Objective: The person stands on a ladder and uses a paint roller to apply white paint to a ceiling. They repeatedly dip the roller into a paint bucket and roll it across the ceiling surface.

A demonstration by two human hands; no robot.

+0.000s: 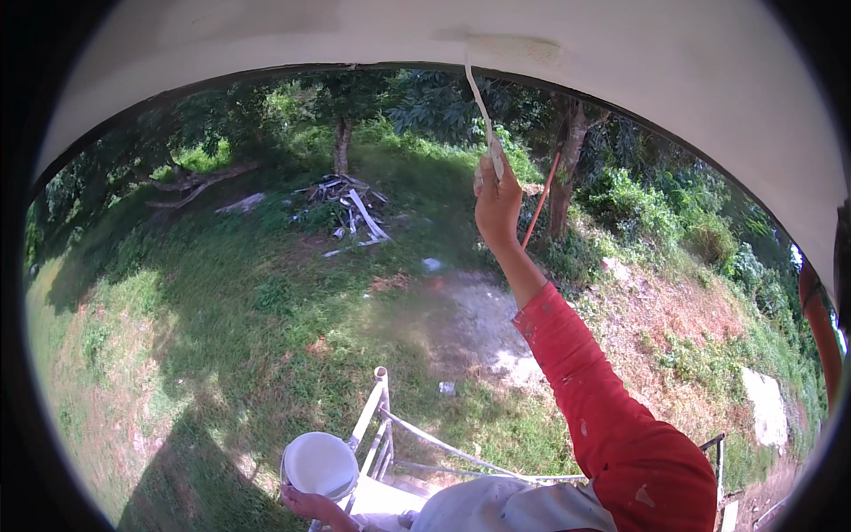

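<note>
Outdoor setting: one grassy slope (222,293) under trees, seen from above, with one broad white overhang (620,71) arching across the top of the view.

One red sleeve (603,399), flecked with white paint, runs from the lower right up toward the overhang.

One metal ladder or scaffold frame (377,417), white-spattered, stands below centre; its top rail reaches up beside the bucket.

One white paint bucket (319,463), round, seen from above and filled with white paint, sits at the bottom edge just left of the frame.

One heap of scrap boards (350,208) lies on the grass near a tree trunk, well apart from the person.

One right hand (496,199), raised, fist closed around the lower end of the roller handle.

One left hand (310,507), low at the bottom edge, fingers curled under the bucket, holding it.

One paint roller (514,49), its sleeve pressed flat against the underside of the overhang; its thin white-coated handle bends down into the right hand.

One thin orange rod (541,199) slants behind the right hand, partly hidden by it.
</note>
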